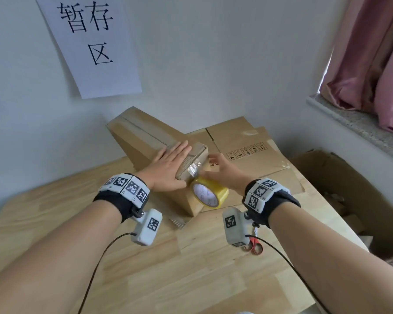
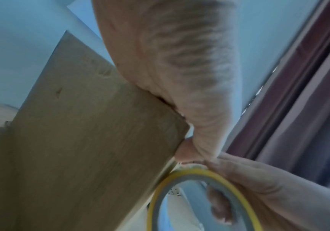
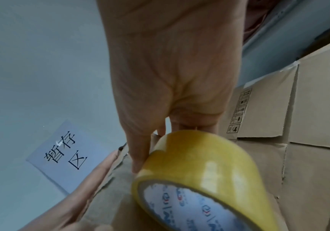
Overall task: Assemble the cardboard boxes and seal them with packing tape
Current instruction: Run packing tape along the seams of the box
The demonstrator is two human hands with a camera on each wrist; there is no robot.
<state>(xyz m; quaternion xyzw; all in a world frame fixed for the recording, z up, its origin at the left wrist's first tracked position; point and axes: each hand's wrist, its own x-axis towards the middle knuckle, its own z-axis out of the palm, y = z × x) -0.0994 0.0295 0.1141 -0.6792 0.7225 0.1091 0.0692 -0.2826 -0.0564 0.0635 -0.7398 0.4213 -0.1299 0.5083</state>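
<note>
A long taped cardboard box [image 1: 143, 137] lies tilted on the wooden table [image 1: 145, 268], its near end raised. My left hand [image 1: 170, 164] rests flat on the box top with straight fingers. A strip of clear tape [image 1: 191, 165] runs over the near end's edge. My right hand [image 1: 225, 168] holds the yellow tape roll [image 1: 210, 196] against that end. In the right wrist view the thumb [image 3: 138, 156] presses on the box beside the roll [image 3: 209, 164]. The left wrist view shows the box side [image 2: 81, 148] and the right hand's fingers [image 2: 219, 209] curled behind the roll's rim [image 2: 179, 176].
Flattened cardboard sheets [image 1: 247, 143] are stacked behind the box by the wall. Red-handled scissors [image 1: 255, 244] lie on the table under my right wrist. An open carton [image 1: 349, 189] stands off the table's right side below the window sill [image 1: 361, 125]. A paper sign [image 1: 93, 46] hangs on the wall.
</note>
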